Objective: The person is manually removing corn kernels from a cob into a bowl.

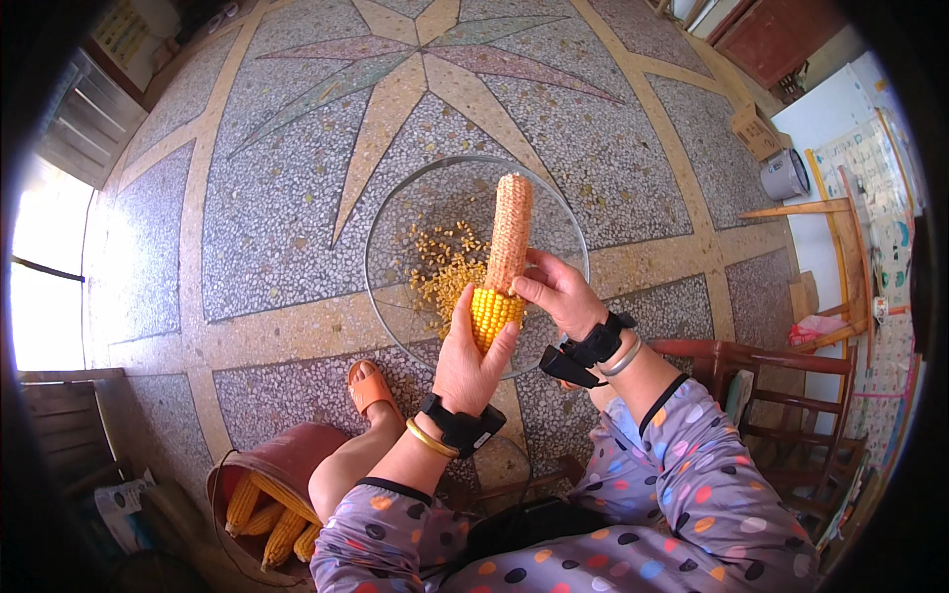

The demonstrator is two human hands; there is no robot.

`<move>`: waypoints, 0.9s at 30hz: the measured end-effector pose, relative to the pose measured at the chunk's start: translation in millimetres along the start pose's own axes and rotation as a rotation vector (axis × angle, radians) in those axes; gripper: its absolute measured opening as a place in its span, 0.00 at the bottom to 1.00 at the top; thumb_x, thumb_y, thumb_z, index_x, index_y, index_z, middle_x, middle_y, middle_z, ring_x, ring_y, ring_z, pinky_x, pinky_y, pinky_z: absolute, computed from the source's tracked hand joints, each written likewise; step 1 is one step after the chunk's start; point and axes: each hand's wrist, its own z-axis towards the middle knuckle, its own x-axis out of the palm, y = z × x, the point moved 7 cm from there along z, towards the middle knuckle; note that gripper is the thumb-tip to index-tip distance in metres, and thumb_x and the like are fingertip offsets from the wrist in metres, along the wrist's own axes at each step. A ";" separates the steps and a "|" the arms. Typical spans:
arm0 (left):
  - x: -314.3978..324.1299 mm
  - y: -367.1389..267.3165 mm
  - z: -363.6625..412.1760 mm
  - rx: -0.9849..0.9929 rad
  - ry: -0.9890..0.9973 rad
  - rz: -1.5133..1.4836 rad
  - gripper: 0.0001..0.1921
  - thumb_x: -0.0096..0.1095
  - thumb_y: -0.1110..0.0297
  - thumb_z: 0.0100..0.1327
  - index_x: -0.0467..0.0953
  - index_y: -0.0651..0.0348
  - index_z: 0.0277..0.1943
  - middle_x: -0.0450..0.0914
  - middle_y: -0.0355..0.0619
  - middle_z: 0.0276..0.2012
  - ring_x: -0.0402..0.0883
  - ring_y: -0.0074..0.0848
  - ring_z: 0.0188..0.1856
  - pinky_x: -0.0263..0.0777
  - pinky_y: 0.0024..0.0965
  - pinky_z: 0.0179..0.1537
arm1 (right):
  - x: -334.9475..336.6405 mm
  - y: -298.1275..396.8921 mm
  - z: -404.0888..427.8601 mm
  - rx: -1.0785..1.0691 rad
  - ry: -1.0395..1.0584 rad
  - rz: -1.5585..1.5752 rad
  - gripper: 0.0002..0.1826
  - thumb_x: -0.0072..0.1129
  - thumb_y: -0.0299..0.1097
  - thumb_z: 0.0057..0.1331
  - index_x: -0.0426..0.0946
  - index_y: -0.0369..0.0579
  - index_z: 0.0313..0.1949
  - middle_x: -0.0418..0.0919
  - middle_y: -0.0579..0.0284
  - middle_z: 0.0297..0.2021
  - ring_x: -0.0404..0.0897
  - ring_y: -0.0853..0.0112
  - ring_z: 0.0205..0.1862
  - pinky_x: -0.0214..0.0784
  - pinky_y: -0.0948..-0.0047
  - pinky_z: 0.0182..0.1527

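Observation:
An ear of corn stands nearly upright between my hands. Its upper length is a bare reddish cob, while yellow kernels still cover the lower end. My left hand grips that kernel-covered end, with the thumb and fingers on either side. At the border between bare cob and kernels, the thumb and fingers of my right hand press against the ear. Below them lies a round, shallow mesh sieve with a thin metal rim. Loose yellow kernels are heaped on its left and middle part.
A red bucket holding several unshelled ears of corn lies tilted by my left leg. An orange sandal is beside the sieve. To the right are a wooden chair, a grey bin and a cardboard box.

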 end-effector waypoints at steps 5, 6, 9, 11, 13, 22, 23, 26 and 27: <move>3.4 3.5 -0.3 -0.119 0.091 -0.111 0.32 0.69 0.63 0.63 0.61 0.68 0.63 0.76 0.44 0.47 0.76 0.22 0.46 0.72 0.25 0.47 | 1.7 1.9 -2.3 -0.010 -0.009 -0.101 0.26 0.57 0.38 0.70 0.65 0.37 0.62 0.80 0.57 0.48 0.78 0.74 0.50 0.71 0.76 0.52; 1.7 2.3 0.3 -0.107 0.069 -0.090 0.32 0.69 0.63 0.62 0.61 0.68 0.62 0.76 0.44 0.47 0.76 0.22 0.46 0.72 0.25 0.47 | 1.7 2.8 -2.3 -0.014 -0.013 -0.129 0.25 0.56 0.38 0.71 0.65 0.37 0.62 0.80 0.56 0.48 0.78 0.74 0.50 0.71 0.76 0.52; -1.5 0.9 2.0 -0.064 0.005 -0.039 0.32 0.72 0.63 0.59 0.63 0.68 0.60 0.78 0.46 0.45 0.78 0.26 0.45 0.73 0.27 0.46 | 0.0 1.1 -2.1 0.052 -0.023 -0.220 0.25 0.54 0.40 0.72 0.66 0.35 0.61 0.79 0.56 0.49 0.78 0.73 0.51 0.70 0.75 0.53; -2.8 0.1 3.3 -0.027 -0.034 -0.036 0.33 0.74 0.61 0.56 0.64 0.67 0.59 0.80 0.49 0.42 0.81 0.32 0.43 0.74 0.31 0.44 | 4.3 3.2 -2.2 0.020 0.012 -0.137 0.27 0.57 0.39 0.70 0.65 0.35 0.62 0.78 0.56 0.49 0.77 0.72 0.52 0.70 0.74 0.54; -3.2 -0.1 3.2 -0.003 -0.039 0.083 0.33 0.73 0.64 0.58 0.63 0.67 0.60 0.78 0.47 0.44 0.79 0.28 0.44 0.74 0.29 0.45 | 8.8 3.3 -2.3 0.003 0.055 -0.065 0.29 0.59 0.39 0.69 0.63 0.35 0.62 0.78 0.55 0.50 0.77 0.71 0.53 0.70 0.72 0.55; -3.4 0.3 0.4 0.003 -0.076 0.158 0.38 0.75 0.59 0.55 0.61 0.66 0.63 0.80 0.57 0.44 0.83 0.43 0.46 0.76 0.36 0.45 | 12.1 1.0 -2.3 0.004 0.126 -0.049 0.31 0.64 0.35 0.65 0.62 0.36 0.62 0.77 0.53 0.52 0.77 0.70 0.54 0.69 0.70 0.56; -3.5 0.6 0.4 0.016 -0.076 0.139 0.39 0.75 0.59 0.55 0.60 0.66 0.63 0.80 0.57 0.44 0.83 0.43 0.46 0.76 0.36 0.45 | 12.5 2.1 -3.3 -0.005 0.122 -0.058 0.30 0.64 0.35 0.66 0.62 0.36 0.62 0.77 0.53 0.52 0.77 0.70 0.53 0.70 0.70 0.56; -2.9 6.3 0.8 -0.018 -0.061 0.121 0.39 0.74 0.57 0.56 0.60 0.66 0.63 0.81 0.58 0.43 0.83 0.44 0.45 0.76 0.36 0.44 | 11.9 4.3 -4.0 -0.012 0.095 -0.111 0.30 0.62 0.35 0.67 0.62 0.35 0.62 0.78 0.52 0.50 0.78 0.70 0.52 0.71 0.71 0.54; -3.4 6.1 0.0 -0.009 -0.063 0.147 0.39 0.74 0.57 0.56 0.60 0.65 0.63 0.81 0.58 0.43 0.83 0.44 0.45 0.76 0.36 0.44 | 11.3 5.4 -4.0 -0.021 0.085 -0.125 0.29 0.61 0.35 0.67 0.62 0.35 0.62 0.79 0.52 0.50 0.79 0.70 0.51 0.71 0.71 0.54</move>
